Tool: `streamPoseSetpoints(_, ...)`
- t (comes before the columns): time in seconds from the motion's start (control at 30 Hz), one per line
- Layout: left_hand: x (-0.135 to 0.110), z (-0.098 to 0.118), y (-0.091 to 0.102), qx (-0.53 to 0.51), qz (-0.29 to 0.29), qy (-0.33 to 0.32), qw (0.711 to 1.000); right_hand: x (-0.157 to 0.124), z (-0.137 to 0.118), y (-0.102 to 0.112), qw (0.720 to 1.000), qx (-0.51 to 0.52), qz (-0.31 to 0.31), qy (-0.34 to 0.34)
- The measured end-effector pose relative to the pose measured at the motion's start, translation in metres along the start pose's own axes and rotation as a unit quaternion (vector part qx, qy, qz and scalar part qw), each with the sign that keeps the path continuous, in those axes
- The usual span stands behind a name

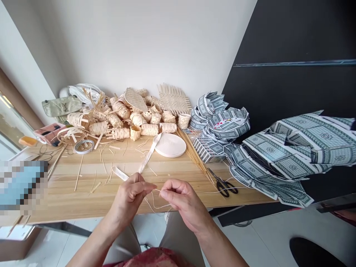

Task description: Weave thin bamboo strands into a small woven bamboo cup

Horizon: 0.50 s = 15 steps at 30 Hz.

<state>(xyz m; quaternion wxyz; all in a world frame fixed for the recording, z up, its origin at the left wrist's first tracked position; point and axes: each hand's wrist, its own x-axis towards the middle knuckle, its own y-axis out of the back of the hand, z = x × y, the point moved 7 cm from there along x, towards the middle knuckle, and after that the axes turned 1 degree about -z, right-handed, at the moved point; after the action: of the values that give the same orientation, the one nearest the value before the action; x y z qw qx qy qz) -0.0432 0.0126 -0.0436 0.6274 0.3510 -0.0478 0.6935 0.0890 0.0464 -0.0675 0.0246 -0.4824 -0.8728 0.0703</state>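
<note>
So, left hand (129, 198): curled nearly shut, its thumb pressed to the fingertips, pinching a thin pale cord (162, 207).
Right hand (185, 204): also nearly shut, its fingertips pinching the same cord, just across from the left.
Cord: lay crosswise between the hands, its long axis running side to side, with a slack loop sagging below.
Strap: a white strap (148, 154) rose from the nearer left hand toward its roll (170, 145); whether that hand gripped its folded end (119, 173) could not be told.
Table: a wooden tabletop (63, 193) bore woven bamboo baskets (119, 132), bamboo sticks (196, 161), black-handled scissors (224, 187) and patterned printed sheets (289, 155).
</note>
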Motion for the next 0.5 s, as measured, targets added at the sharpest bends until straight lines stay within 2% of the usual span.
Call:
streamPoseSetpoints(0.1, 0.000, -0.003, 0.005, 0.048, 0.025, 0.004, 0.999, -0.002, -0.005, 0.006, 1.000, 0.006, 0.013, 0.008)
streamPoseSetpoints(0.37, 0.010, -0.018, -0.003, 0.052, -0.007, 0.074, 0.996, -0.001, -0.005, 0.017, 0.998, 0.029, 0.048, 0.017)
streamPoseSetpoints(0.5, 0.015, -0.016, -0.006, 0.018, -0.050, 0.086, 0.995, 0.005, 0.006, 0.037, 0.995, -0.078, 0.068, 0.005)
